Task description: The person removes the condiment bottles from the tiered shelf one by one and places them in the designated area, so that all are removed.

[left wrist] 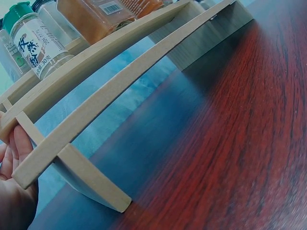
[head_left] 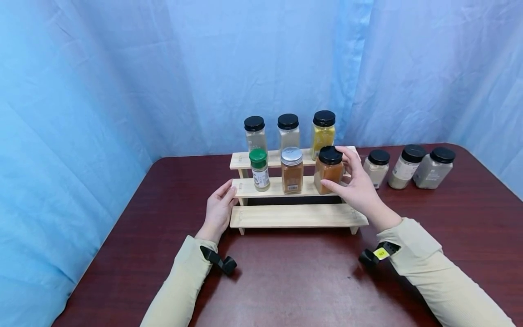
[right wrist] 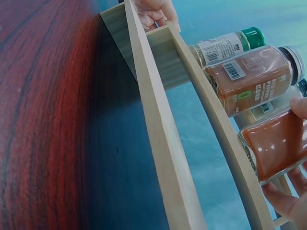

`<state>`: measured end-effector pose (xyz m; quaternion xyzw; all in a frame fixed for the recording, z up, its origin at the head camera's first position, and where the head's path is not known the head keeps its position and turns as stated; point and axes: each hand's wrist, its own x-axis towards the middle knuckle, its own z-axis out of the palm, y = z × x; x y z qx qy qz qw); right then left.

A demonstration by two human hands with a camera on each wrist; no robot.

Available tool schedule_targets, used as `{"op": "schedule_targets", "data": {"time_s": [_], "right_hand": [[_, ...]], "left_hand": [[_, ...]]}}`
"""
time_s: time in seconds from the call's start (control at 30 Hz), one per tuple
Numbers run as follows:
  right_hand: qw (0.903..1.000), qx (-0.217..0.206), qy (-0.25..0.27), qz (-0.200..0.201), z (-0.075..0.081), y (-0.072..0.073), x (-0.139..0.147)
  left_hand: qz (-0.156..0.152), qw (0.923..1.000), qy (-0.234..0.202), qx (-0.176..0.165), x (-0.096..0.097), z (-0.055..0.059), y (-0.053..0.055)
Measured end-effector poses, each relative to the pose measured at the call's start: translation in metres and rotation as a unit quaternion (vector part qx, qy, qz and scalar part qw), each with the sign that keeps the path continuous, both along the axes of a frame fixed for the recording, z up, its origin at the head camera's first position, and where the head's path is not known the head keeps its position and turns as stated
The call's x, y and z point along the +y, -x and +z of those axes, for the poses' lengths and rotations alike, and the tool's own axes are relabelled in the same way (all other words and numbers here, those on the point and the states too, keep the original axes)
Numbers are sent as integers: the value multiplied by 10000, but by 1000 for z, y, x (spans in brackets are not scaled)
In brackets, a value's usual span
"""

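Note:
A three-step wooden rack stands on the table. My right hand grips a square glass jar of orange-brown powder with a black lid, at the right of the middle step. In the right wrist view, fingers and thumb hold the jar's sides, its base at the step. My left hand holds the left end of the middle step. On that step also stand a green-capped bottle and a silver-lidded jar of brown powder.
On the top step are two pale black-lidded jars and a yellow one. Three more black-lidded jars stand on the table to the right. A blue curtain hangs behind the table.

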<state>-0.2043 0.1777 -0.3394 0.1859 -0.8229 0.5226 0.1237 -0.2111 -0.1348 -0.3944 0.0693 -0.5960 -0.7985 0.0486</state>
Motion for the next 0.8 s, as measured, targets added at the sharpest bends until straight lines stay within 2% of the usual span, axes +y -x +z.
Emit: {"op": "schedule_targets", "data": {"time_s": [0.27, 0.5, 0.8], "right_hand": [[9997, 104, -21, -214, 1, -2, -1], [9974, 435, -232, -534, -3, -1, -3], [9968, 612, -184, -481, 2, -4, -2]], "left_hand": [[17, 10000, -59, 19, 0, -1, 1], [52, 10000, -20, -36, 1, -3, 1], [34, 10000, -30, -4, 1, -1, 0]]}}
